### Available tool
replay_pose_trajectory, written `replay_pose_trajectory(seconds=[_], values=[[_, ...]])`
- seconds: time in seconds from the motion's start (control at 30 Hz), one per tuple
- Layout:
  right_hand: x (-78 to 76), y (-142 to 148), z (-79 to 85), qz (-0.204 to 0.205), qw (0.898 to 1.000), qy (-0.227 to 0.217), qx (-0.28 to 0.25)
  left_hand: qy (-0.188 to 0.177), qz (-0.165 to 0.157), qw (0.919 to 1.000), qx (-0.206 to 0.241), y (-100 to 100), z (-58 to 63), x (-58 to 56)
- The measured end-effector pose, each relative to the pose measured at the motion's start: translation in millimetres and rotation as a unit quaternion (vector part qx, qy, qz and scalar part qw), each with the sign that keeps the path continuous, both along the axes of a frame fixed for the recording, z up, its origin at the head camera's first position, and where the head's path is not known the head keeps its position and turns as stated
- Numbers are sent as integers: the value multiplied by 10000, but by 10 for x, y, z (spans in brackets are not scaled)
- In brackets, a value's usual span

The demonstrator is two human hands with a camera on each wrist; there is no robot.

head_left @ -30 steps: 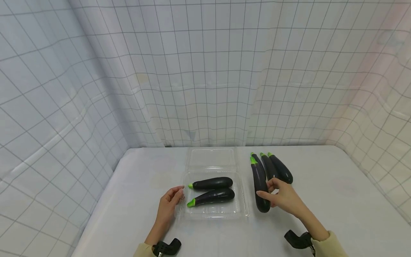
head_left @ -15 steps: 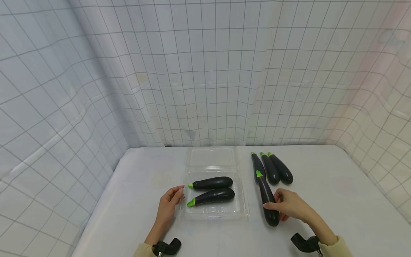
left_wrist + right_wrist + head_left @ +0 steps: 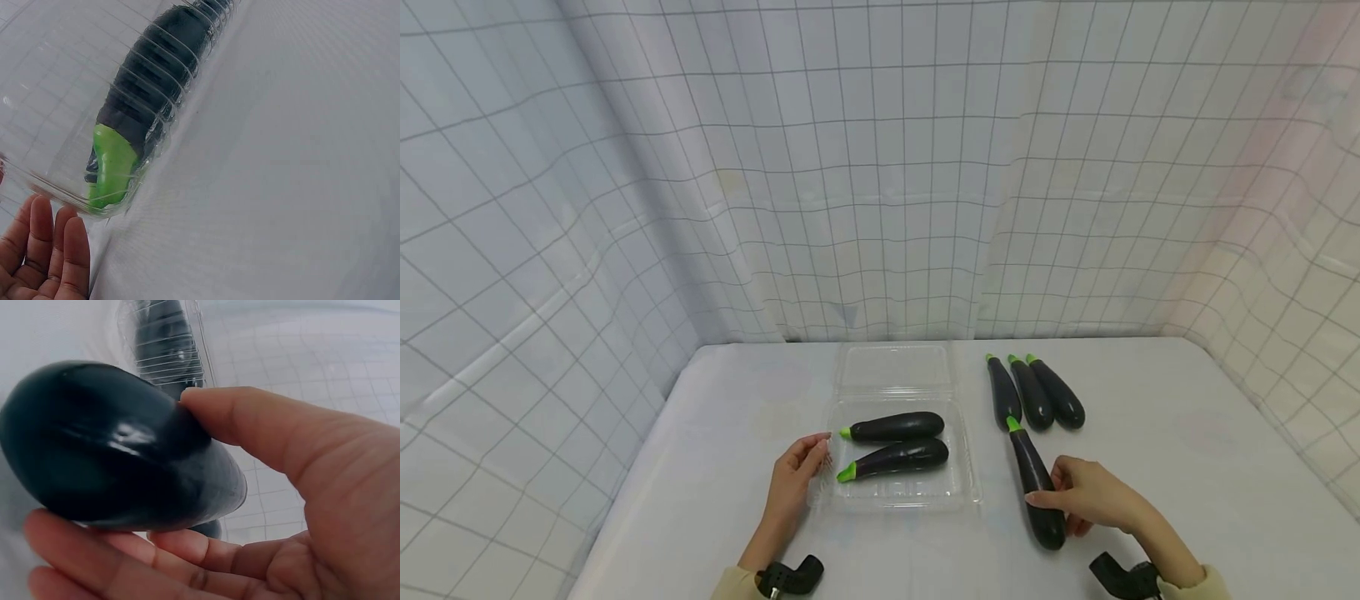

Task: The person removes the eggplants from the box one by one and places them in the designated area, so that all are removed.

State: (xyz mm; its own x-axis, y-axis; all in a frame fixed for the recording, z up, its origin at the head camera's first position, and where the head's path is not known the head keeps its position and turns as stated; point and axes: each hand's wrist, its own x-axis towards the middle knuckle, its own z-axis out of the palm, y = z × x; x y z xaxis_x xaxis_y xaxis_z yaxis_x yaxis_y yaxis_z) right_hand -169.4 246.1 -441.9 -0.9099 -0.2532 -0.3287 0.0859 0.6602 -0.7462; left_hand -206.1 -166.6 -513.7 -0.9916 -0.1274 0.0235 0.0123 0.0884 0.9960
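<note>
In the head view my right hand (image 3: pixel 1093 497) grips a dark eggplant (image 3: pixel 1033 479) near its thick end, thumb on one side and fingers on the other. The right wrist view shows this eggplant (image 3: pixel 119 450) close up, its green top hidden. My left hand (image 3: pixel 797 471) holds the left rim of a clear plastic clamshell container (image 3: pixel 966 492), whose lid (image 3: pixel 895 369) lies folded back. Inside are two eggplants, a rear one (image 3: pixel 898 427) and a front one (image 3: pixel 902 458), green tops to the left. In the left wrist view the fingers (image 3: pixel 42 225) lie at the container's rim.
Three more eggplants lie at the back right of the white table (image 3: pixel 722 433): a left one (image 3: pixel 1003 392), a middle one (image 3: pixel 1032 394) and a right one (image 3: pixel 1058 396). A white gridded curtain (image 3: pixel 880 208) surrounds the table's back and sides.
My right hand has drawn its eggplant toward me and a little to the right, away from the other three. The left hand and the container have stayed put.
</note>
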Motion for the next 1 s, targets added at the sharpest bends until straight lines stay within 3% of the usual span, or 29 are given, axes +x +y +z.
replay_pose_trajectory(seconds=[0.43, 0.7, 1.0], values=[[64, 77, -33, 145, 9997, -206, -39, -144, -3, 9999, 84, 12, 49, 11], [51, 39, -43, -68, 9992, -301, 238, -149, -110, 9998, 113, 64, 281, 113], [26, 18, -77, -43, 9992, -249, 304, -286, -17, 9994, 187, -3, 50, 4]])
